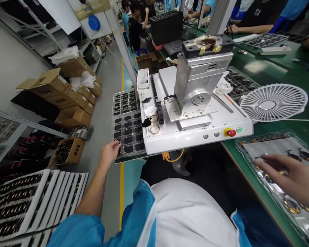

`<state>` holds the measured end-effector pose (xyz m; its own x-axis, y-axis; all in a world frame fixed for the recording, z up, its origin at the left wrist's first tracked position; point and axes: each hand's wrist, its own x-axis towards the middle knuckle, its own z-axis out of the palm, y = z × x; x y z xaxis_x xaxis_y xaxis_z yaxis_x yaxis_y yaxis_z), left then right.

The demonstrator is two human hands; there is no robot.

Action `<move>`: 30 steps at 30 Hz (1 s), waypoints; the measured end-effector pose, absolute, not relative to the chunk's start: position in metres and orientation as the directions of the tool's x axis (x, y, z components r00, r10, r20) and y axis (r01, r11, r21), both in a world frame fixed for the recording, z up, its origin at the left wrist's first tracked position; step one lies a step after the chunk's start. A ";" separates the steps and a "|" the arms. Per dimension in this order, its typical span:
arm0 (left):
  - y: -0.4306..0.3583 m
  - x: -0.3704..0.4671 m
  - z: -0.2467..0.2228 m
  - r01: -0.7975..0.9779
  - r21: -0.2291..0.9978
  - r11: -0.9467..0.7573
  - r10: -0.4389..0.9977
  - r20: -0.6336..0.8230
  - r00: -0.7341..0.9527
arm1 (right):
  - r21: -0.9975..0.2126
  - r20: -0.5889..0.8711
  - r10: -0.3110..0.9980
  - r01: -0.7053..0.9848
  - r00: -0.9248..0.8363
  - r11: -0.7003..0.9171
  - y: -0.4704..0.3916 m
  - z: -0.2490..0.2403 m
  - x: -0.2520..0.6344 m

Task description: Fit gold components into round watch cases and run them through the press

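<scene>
At 8 o'clock, the left hand is pinching at a black-celled tray; whether it is gripping anything cannot be told. At 4 o'clock, the open right hand is hovering over a clear plastic tray, where many round black-and-gold parts are apparently remaining.

The long white machine base sits in the middle. A big silver metal block stands on it. Left of the base, flat black squares sit in a clear plastic tray. On the right, a second clear plastic tray, with round black-and-gold parts in it, lies on the green desk.
</scene>
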<state>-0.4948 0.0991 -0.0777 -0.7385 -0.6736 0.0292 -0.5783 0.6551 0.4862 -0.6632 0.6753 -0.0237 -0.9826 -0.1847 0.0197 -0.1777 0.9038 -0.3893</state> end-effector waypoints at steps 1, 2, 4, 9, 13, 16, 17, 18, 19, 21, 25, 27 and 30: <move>0.100 -0.495 -0.077 -0.552 0.520 0.652 -0.671 0.058 -0.739 | -0.439 0.062 -0.199 -0.205 -0.978 0.874 0.657 -0.007 -0.672; 0.102 -0.495 -0.075 -0.519 0.553 0.652 -0.667 0.092 -0.740 | -0.484 0.120 -0.240 -0.267 -0.963 0.833 0.637 0.010 -0.681; 0.110 -0.497 -0.067 -0.441 0.607 0.661 -0.648 0.166 -0.743 | -0.511 0.328 -0.316 -0.449 -0.890 0.733 0.599 0.045 -0.700; 0.145 -0.515 -0.031 -0.001 0.641 0.768 -0.403 0.482 -0.778 | -0.296 0.733 -0.410 -0.797 -0.543 0.527 0.526 0.126 -0.767; 0.174 -0.535 -0.004 0.306 0.562 0.768 -0.183 0.652 -0.736 | -0.242 0.638 -0.579 -0.846 -0.508 0.475 0.489 0.165 -0.822; 0.184 -0.548 0.014 0.427 0.510 0.747 -0.074 0.702 -0.709 | -0.361 0.590 -0.630 -0.863 -0.505 0.354 0.472 0.173 -0.850; 0.185 -0.552 0.020 0.457 0.491 0.741 -0.044 0.716 -0.697 | -0.394 0.591 -0.642 -0.869 -0.489 0.299 0.469 0.173 -0.856; 0.186 -0.557 0.027 0.484 0.472 0.737 -0.020 0.730 -0.683 | -0.417 0.590 -0.655 -0.873 -0.472 0.254 0.466 0.172 -0.861; 0.187 -0.563 0.034 0.508 0.453 0.733 0.000 0.747 -0.665 | -0.430 0.582 -0.672 -0.875 -0.458 0.224 0.464 0.172 -0.865; 0.190 -0.577 0.052 0.550 0.409 0.728 0.037 0.777 -0.628 | -0.442 0.554 -0.705 -0.874 -0.443 0.201 0.460 0.173 -0.870; 0.203 -0.618 0.095 0.574 0.253 0.779 0.127 0.832 -0.540 | -0.482 0.514 -0.731 -0.856 -0.449 0.187 0.453 0.179 -0.872; 0.214 -0.645 0.118 0.541 0.195 0.818 0.146 0.839 -0.524 | -0.502 0.526 -0.715 -0.847 -0.460 0.175 0.451 0.179 -0.870; 0.235 -0.692 0.148 0.497 0.176 0.850 0.163 0.809 -0.565 | -0.519 0.597 -0.636 -0.840 -0.490 0.160 0.453 0.174 -0.866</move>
